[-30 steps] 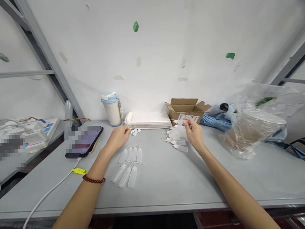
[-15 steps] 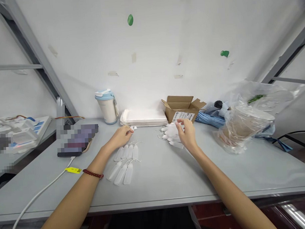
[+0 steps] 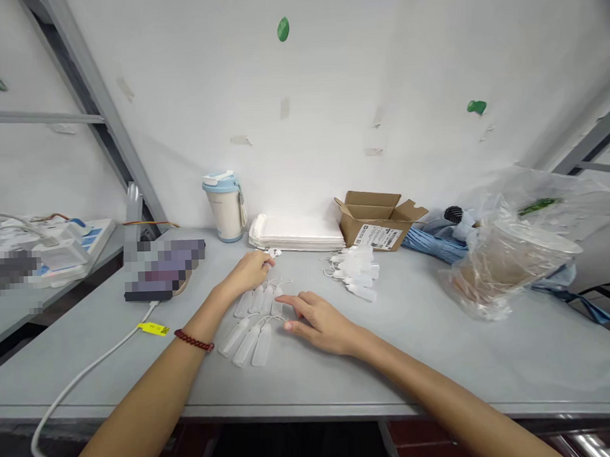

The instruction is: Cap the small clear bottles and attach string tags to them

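Note:
My left hand (image 3: 249, 272) rests on the table with its fingers curled together, beside a few small white pieces (image 3: 274, 253). Whatever its fingertips pinch, if anything, is too small to make out. Below it, an upper row of translucent white tags with string loops (image 3: 257, 302) lies side by side. A lower row of three similar tags (image 3: 246, 347) fans out nearer the table's front. My right hand (image 3: 323, 321) is open, index finger and thumb apart, its fingertips beside the right end of both rows. Further right lies an overlapping pile of white tags (image 3: 356, 270).
A stack of white envelopes (image 3: 300, 232) and an open cardboard box (image 3: 377, 219) stand against the wall. Left are a cup (image 3: 225, 208) and a phone (image 3: 164, 270) on a white cable. A plastic-wrapped roll (image 3: 516, 268) and blue fabric (image 3: 435, 244) lie right.
My right hand has left the tag pile and moved left and nearer to the tag rows. My left hand has stayed near the small white pieces. The view has shifted slightly.

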`<state>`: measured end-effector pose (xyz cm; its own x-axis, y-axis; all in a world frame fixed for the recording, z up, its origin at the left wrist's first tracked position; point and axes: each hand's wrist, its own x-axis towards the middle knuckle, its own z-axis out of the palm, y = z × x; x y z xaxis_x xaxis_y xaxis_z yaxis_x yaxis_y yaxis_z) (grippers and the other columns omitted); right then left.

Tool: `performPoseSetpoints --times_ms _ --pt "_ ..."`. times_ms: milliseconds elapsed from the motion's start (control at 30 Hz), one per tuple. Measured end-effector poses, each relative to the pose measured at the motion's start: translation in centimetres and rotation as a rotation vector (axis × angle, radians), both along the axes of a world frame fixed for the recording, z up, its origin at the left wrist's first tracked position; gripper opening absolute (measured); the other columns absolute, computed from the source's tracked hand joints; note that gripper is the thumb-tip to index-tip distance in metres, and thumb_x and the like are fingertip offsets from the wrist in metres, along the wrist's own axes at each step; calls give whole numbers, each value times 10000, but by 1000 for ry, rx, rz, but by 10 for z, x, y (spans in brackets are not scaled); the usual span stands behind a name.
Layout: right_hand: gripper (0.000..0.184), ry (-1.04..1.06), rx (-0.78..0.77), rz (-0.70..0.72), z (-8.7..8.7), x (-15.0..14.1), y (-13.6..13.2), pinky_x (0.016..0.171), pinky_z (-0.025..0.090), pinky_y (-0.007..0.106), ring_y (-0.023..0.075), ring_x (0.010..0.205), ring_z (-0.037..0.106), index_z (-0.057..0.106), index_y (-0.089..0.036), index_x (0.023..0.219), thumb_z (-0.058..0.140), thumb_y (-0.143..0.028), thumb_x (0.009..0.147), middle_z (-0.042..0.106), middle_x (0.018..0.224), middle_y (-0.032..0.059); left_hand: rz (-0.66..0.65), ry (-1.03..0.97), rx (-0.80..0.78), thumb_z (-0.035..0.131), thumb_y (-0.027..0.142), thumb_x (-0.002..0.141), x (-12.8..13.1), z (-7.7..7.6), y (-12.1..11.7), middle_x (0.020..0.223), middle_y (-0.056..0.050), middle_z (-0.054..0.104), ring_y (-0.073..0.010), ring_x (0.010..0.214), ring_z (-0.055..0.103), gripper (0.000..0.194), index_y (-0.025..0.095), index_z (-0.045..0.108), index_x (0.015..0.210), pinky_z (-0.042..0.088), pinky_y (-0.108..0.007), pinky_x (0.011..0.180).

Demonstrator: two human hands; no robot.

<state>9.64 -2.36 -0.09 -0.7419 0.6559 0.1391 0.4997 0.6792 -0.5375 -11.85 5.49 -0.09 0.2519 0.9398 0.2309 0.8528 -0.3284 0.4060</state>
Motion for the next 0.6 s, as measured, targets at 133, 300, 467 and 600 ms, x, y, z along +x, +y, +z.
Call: performPoseSetpoints --times_ms 133,300,467,600 --pt "456 -21 41 19 -3 -2 4 816 409 327 190 842 505 439 -238 1348 359 -434 945 533 873 58 9 -32 4 435 189 757 1 -2 0 879 -70 716 -222 813 636 293 179 707 866 462 -290 755" --pt "435 -55 123 34 -6 -3 5 824 405 323 190 864 516 479 -237 1303 322 -442 952 531 902 65 56 -74 47 485 231 742 2 -1 1 886 -78 719 -233 817 631 260 179 700 880 456 -309 760" --pt "368 -121 169 -2 -3 -1 6 786 407 331 190 829 532 567 -192 1131 338 -418 953 560 910 79 133 -232 41 586 315 692 6 8 -2 823 -81 707 -225 761 618 249 156 688 853 467 -324 729" --pt "255 -113 193 -52 -5 8 10 712 405 302 186 776 539 569 -177 1066 412 -332 939 565 857 73 83 -546 -78 704 385 598 17 15 -10 768 -51 680 -199 745 620 300 150 645 775 481 -316 720"
